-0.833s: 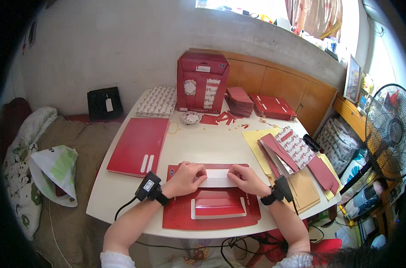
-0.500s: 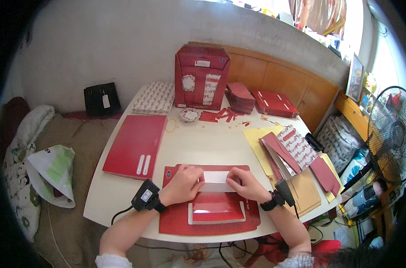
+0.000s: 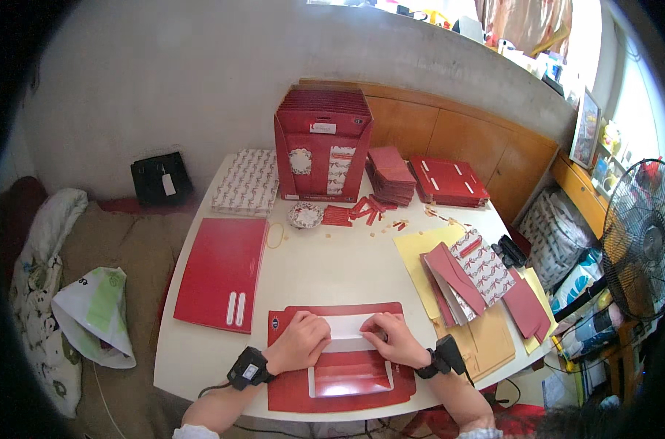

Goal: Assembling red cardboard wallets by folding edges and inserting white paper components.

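A flat red card sheet (image 3: 285, 399) lies at the table's near edge. On it sits a folded red card pocket (image 3: 350, 374) with white edges. A white flap (image 3: 347, 331) stands up along the pocket's far side. My left hand (image 3: 300, 344) is closed at the flap's left end, fingers curled in and pressed to it. At the right end, my right hand (image 3: 396, 340) pinches the flap between thumb and fingers. The fingertips of the left hand are partly hidden. Both wrists wear a black strapped device.
Left lies a red card stack (image 3: 222, 271); behind it, patterned sheets (image 3: 246, 183). A tall red box (image 3: 321, 146) stands at the back beside a small bowl (image 3: 305, 215) and dark red pieces (image 3: 389, 175). Envelopes and patterned card (image 3: 482, 263) lie right, near a fan (image 3: 640, 238).
The whole scene sits lower in the picture, as the view has tilted up. My right hand has slid slightly left along the white flap; the left still presses its end.
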`<action>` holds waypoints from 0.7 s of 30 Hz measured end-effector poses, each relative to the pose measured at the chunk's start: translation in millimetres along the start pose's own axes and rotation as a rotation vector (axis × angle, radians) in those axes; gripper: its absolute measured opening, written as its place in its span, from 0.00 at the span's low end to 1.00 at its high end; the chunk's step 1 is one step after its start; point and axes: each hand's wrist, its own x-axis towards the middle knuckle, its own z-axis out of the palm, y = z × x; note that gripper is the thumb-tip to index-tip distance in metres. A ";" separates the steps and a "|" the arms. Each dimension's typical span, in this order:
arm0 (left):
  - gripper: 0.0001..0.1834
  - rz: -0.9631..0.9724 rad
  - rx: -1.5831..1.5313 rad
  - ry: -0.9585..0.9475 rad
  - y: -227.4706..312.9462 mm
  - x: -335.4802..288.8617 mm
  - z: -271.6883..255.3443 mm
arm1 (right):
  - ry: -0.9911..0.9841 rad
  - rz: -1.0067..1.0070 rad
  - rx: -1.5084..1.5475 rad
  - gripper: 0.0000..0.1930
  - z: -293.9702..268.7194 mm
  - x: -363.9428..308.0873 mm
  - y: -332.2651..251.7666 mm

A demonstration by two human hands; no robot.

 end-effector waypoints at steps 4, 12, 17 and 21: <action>0.08 0.007 0.017 0.001 2.2 0.9 -0.2 | 0.009 -0.022 -0.033 0.04 -1.9 -1.6 -3.1; 0.08 -0.004 0.005 0.026 3.4 0.4 1.5 | 0.026 -0.053 -0.025 0.03 0.8 -4.3 3.5; 0.08 0.039 0.046 0.028 4.2 1.7 -1.3 | 0.030 -0.109 -0.075 0.05 0.9 0.3 4.3; 0.07 0.100 0.118 0.045 3.0 4.6 -0.4 | 0.024 -0.164 -0.008 0.05 -1.0 1.7 10.0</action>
